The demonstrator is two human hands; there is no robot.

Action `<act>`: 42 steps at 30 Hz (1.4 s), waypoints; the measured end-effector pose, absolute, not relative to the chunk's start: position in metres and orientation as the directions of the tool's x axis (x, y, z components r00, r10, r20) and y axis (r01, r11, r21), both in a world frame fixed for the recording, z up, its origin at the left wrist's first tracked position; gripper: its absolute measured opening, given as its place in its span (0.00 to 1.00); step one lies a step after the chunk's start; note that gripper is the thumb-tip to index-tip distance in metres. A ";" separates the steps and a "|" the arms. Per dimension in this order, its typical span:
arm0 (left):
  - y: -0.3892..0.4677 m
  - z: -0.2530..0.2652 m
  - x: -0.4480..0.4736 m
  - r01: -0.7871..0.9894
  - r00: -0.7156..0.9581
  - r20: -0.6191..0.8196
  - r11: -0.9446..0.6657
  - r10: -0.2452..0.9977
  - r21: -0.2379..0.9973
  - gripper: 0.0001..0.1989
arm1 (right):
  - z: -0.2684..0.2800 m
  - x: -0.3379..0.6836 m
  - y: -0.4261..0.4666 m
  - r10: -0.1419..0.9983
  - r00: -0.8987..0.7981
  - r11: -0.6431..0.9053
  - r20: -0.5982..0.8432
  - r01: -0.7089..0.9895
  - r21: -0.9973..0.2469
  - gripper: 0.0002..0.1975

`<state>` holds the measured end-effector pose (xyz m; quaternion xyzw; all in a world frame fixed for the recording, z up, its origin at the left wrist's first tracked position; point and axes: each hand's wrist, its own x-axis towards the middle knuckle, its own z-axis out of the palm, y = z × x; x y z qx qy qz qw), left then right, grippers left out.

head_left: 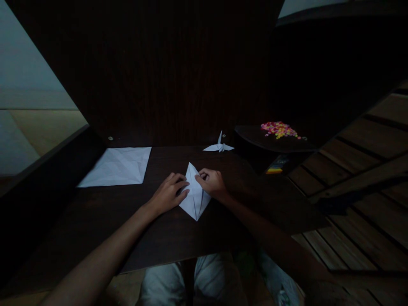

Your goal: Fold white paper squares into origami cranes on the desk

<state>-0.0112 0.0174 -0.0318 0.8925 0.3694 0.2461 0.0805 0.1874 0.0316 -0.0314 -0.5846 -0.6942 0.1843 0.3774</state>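
Observation:
A white sheet of paper folded into a diamond point(195, 199) lies on the dark table between my hands, a crease line running down its middle. My left hand point(170, 191) rests on its left edge with fingers spread. On the upper right edge, my right hand point(212, 182) pinches the paper between thumb and curled fingers. Just beyond stands a finished white origami crane point(219, 147) with its wings out. Off to the left lies a creased, flattened white sheet point(119, 166).
A small corner shelf point(251, 135) at the right carries a heap of colourful small pieces point(280, 129). Under it sits something with yellow and orange stripes point(274, 168). A dark upright panel point(172, 76) closes the table's back, and a low side board point(47, 178) bounds its left.

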 end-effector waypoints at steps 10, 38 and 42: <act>0.018 -0.034 -0.012 0.647 0.648 0.261 -0.698 0.715 0.307 0.20 | -0.032 0.190 0.035 0.898 -0.121 0.398 0.423 0.633 -0.664 0.15; 0.017 -0.027 -0.011 0.645 0.647 0.253 -0.693 0.720 0.322 0.24 | -0.038 0.188 0.032 0.842 -0.396 0.538 0.365 0.588 -0.604 0.12; 0.019 -0.029 -0.012 0.667 0.622 0.269 -0.678 0.735 0.309 0.16 | -0.042 0.191 0.031 0.818 -0.456 0.574 0.350 0.621 -0.534 0.14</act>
